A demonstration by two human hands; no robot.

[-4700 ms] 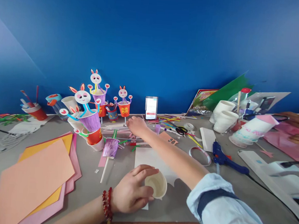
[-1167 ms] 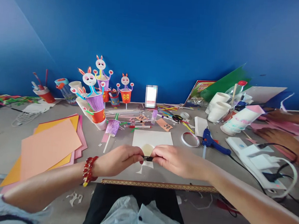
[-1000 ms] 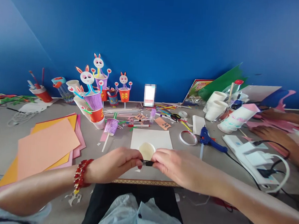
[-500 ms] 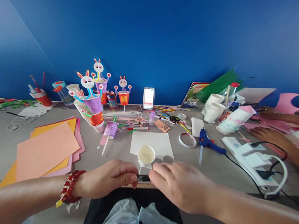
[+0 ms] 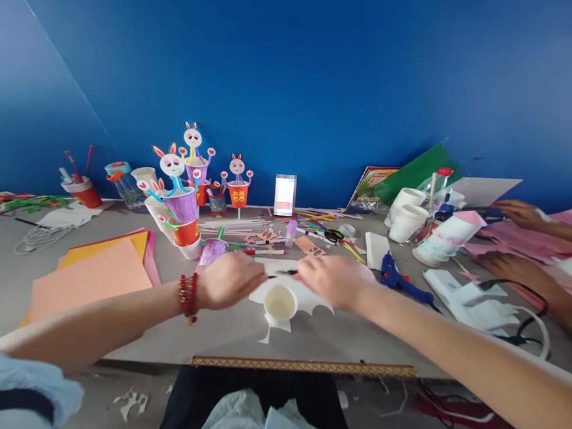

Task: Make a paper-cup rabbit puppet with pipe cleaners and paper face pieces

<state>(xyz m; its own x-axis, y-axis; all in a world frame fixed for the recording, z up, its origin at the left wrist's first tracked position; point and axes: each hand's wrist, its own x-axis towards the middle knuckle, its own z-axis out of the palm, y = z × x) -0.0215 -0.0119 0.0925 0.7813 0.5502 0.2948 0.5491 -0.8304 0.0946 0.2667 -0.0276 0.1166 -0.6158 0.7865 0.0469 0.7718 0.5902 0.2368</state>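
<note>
Above the white sheet, my left hand (image 5: 230,279) and my right hand (image 5: 333,280) are both closed, their fingertips facing each other. A dark marker (image 5: 289,273) shows at the fingers of my right hand. A thin dark tip pokes out from my left fingers, a small gap away; blur hides whether it is the pen end or the cap. Just below the hands stands a white paper cup (image 5: 280,303), open end up. Around it lies white paper (image 5: 316,300) with curved cut edges, plus a pointed scrap near the front.
Coloured sheets (image 5: 95,279) lie at left, near paper-cup rabbits (image 5: 181,204). Markers and straws (image 5: 246,225) are scattered behind. At right are a blue glue gun (image 5: 403,280), a power strip (image 5: 461,298), white cups (image 5: 407,223) and another person's hands (image 5: 512,269) on pink paper.
Both hands have moved away from my body, from the table's front edge to above the white paper. The dark marker between them now shows a gap. The co-worker's farther hand has shifted slightly.
</note>
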